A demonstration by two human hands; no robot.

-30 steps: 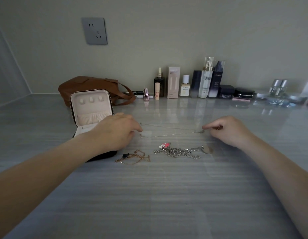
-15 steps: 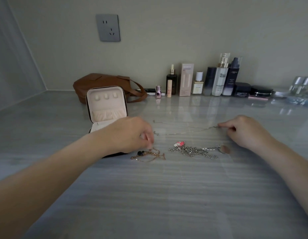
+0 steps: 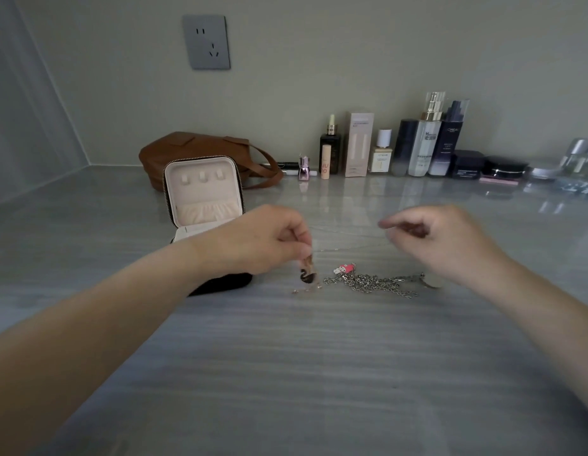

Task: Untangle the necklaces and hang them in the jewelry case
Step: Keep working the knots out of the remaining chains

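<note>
Rose-gold necklace (image 3: 308, 274) newly up in left hand (image 3: 269, 238), forearm (image 3: 138, 291) across jewelry case (image 3: 203, 189)

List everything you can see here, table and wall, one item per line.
jewelry case: one, black, cream lining, open, left of centre.
bag: one, brown, behind case.
cosmetics: ten or more, mixed, along the wall.
socket: one, grey, wall.
rose-gold necklace: one, black pendant, hanging from left hand.
thick chain: one, silver, pink charm, between the hands.
thin chain: one, silver, faint, beyond thick chain.
left hand: pinches rose-gold necklace.
right hand: seems to pinch thin chain.
</note>
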